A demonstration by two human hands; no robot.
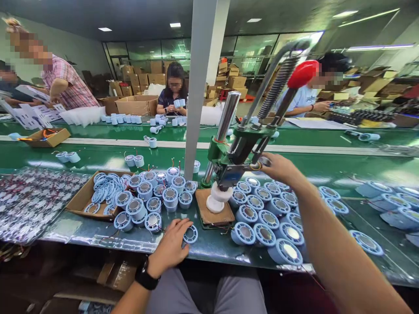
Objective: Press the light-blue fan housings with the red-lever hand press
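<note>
at the far left a sheet of circuit boards (39,203) lies on the green bench (78,237), and beside it a shallow carton (74,204) holds loose pale-blue rings (105,186). next comes a crowd of blue round housings (153,205), some piled on others, red wires poking out among them. in front of their right edge the left hand (173,240) lies palm down, fingers together and thumb spread off, about a round blue piece (190,234); whether they pinch it or merely rest against it is hard to tell. the piece is flat and round, so it has no long axis to line up. it lies at the right side of the left hand, much the nearer of the two, and between that hand and the brown pad (204,212), which is to its right and a little farther off. on the pad sits a white block (214,205), under the white head (225,192) of a green hand press (229,161). the right hand (278,168) is closed on a metal fitting (264,161) at the press's right side, well apart from the piece. more blue housings fill the bench below that forearm.
</note>
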